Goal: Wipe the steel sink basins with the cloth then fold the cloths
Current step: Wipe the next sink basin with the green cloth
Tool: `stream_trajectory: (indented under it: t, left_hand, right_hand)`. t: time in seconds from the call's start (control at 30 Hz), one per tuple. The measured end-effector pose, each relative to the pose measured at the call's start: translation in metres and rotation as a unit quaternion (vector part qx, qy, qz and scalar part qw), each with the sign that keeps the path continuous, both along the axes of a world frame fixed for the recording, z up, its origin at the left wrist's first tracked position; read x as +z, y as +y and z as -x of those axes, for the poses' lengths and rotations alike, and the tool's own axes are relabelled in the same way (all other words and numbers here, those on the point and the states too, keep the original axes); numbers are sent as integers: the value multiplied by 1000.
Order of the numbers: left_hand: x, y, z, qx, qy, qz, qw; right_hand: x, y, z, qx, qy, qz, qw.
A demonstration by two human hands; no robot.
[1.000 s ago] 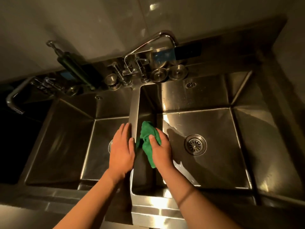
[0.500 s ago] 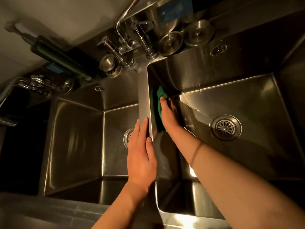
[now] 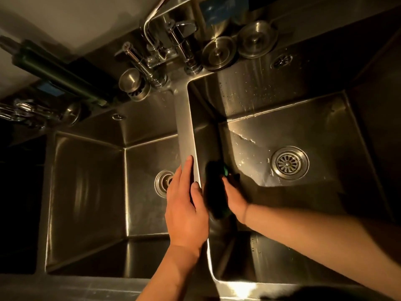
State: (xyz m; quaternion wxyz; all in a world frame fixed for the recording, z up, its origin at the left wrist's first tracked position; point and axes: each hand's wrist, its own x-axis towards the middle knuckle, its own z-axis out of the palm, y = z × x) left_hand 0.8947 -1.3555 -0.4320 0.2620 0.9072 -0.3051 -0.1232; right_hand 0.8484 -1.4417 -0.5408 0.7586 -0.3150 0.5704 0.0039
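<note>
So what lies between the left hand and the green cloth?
Head view: only the steel divider between the basins; the left hand rests on it, and the green cloth is pressed against its right wall.

Glossy steel sink (image 3: pixel 186 135), green cloth (image 3: pixel 225 170)

Steel sink ledge (image 3: pixel 238 70): two round strainer lids (image 3: pixel 218 53), faucet (image 3: pixel 156 46).

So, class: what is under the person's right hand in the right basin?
A green cloth, mostly in shadow, pressed by the right hand against the basin's divider-side wall. The steel beneath the cloth is covered.
</note>
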Motion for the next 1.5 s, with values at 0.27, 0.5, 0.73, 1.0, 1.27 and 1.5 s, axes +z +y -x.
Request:
stream_trajectory:
  t: [0.27,0.5,0.73,1.0,1.27,1.5]
  left_hand:
    - [2,-1,0,7,3,1,1000]
    - [1,-1,0,12,18,15,1000]
    - [-1,1,-2,0,21,21,1000]
    - [-2,0,-1,0,37,33,999]
    - [-4,-2,-2,-18,26,40,999]
    - [-8,2,-5,-21,19,42,999]
  right_hand:
    - [48,23,34,59,-1,-14,998]
    - [68,11,22,33,-115,21,993]
    - [51,-21,-24,75,-124,231,962]
    - [25,-45,-57,51,-95,233,966]
    - [15,-15,-30,35,-72,128,989]
    - [48,15,17,96,-167,172,966]
